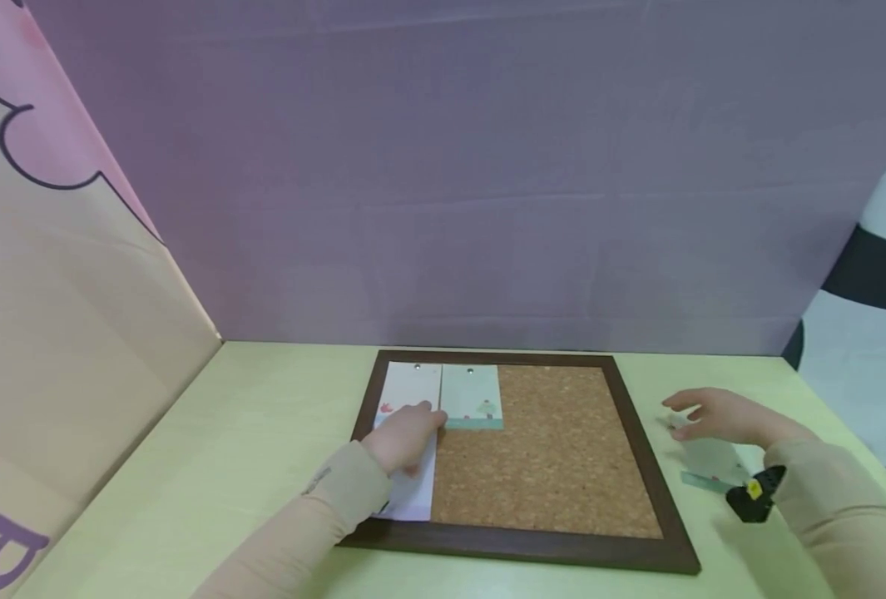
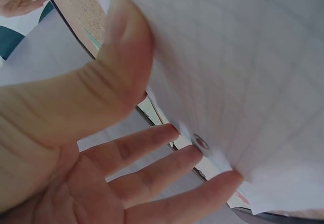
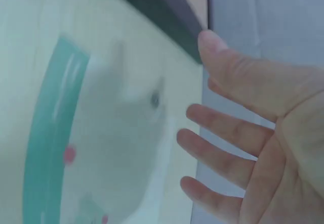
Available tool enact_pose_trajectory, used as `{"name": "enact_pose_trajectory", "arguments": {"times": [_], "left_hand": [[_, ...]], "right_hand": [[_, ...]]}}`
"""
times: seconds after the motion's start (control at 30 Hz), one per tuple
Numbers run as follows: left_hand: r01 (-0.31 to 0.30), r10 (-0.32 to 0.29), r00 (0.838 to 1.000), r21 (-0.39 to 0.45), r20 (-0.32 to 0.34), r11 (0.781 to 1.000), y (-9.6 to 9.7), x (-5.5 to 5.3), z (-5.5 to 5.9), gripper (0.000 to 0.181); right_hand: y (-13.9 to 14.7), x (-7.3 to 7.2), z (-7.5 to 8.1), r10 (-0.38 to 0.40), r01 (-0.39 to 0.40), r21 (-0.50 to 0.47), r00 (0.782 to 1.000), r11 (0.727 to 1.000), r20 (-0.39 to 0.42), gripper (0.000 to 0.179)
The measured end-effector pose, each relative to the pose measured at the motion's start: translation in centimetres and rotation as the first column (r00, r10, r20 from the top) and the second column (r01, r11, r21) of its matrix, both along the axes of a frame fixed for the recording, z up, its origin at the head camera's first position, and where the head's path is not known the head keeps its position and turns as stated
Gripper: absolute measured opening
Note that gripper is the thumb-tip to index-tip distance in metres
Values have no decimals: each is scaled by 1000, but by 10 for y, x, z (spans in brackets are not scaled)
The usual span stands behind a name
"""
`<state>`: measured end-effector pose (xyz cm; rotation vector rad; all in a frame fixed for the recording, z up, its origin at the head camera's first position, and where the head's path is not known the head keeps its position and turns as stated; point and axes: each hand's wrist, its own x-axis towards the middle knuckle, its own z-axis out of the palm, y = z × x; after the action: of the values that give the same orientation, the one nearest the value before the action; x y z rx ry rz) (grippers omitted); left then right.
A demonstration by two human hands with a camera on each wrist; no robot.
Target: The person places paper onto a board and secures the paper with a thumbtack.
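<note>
On the framed corkboard (image 1: 555, 466), my left hand (image 1: 408, 433) lies over the lower-left white sheet (image 1: 413, 499). In the left wrist view, this sheet (image 2: 243, 82) has a faint grid and a metal eyelet. The fingertips touch its edge with the fingers extended, and the thumb (image 2: 126, 47) rests along it. Above it are a white sheet (image 1: 413, 383) and a pale green card (image 1: 471, 395) side by side, each with an eyelet at its top. To the board's right, my right hand (image 1: 720, 416) hovers with loosely bent fingers over another pale green card (image 1: 712, 462), holding nothing.
The board's dark brown frame (image 1: 517, 545) borders the cork. Both lie on a pale yellow-green table (image 1: 263, 433). A purple-grey wall (image 1: 487, 183) rises behind, and a printed panel (image 1: 61, 291) stands at the left. A black wrist mount (image 1: 755, 495) sits at the right cuff.
</note>
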<state>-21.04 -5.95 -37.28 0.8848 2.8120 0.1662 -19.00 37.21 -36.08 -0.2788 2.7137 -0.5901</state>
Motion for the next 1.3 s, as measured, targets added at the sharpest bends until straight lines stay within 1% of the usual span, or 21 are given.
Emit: {"name": "enact_pose_trajectory", "arguments": {"times": [0.1, 0.2, 0.3, 0.33, 0.53, 0.63, 0.77, 0.93, 1.1, 1.3], "left_hand": [[-3, 3, 1000, 6, 6, 1000, 0, 0, 0, 65], [-5, 5, 1000, 8, 10, 1000, 0, 1, 1, 65], [-2, 2, 1000, 8, 12, 1000, 0, 0, 2, 65], [-2, 2, 1000, 9, 16, 1000, 0, 0, 2, 66], [-13, 12, 999, 16, 50, 1000, 0, -2, 3, 67], [-18, 17, 998, 14, 57, 1000, 0, -2, 3, 68], [-6, 6, 999, 4, 49, 1000, -1, -2, 2, 68], [-7, 7, 999, -4, 47, 1000, 0, -2, 1, 69], [-12, 12, 999, -4, 49, 1000, 0, -2, 1, 69], [-17, 17, 999, 5, 48, 1000, -1, -1, 2, 68]], "right_hand": [[9, 0, -3, -12, 13, 42, 1000, 999, -15, 62], [15, 0, -8, -42, 44, 87, 999, 995, -22, 67], [21, 2, -13, -69, 74, 117, 997, 990, -47, 73], [23, 2, -15, -72, 79, 121, 996, 990, -57, 75], [39, 1, -28, -25, 43, 125, 989, 991, -147, 77], [45, 1, -33, -44, 66, 139, 987, 988, -154, 81], [50, 2, -38, -69, 93, 157, 986, 983, -149, 85], [50, 4, -39, -69, 95, 166, 985, 981, -157, 85], [48, 4, -36, -74, 100, 181, 987, 978, -145, 85], [45, 6, -32, -65, 94, 191, 986, 977, -150, 86]]}}
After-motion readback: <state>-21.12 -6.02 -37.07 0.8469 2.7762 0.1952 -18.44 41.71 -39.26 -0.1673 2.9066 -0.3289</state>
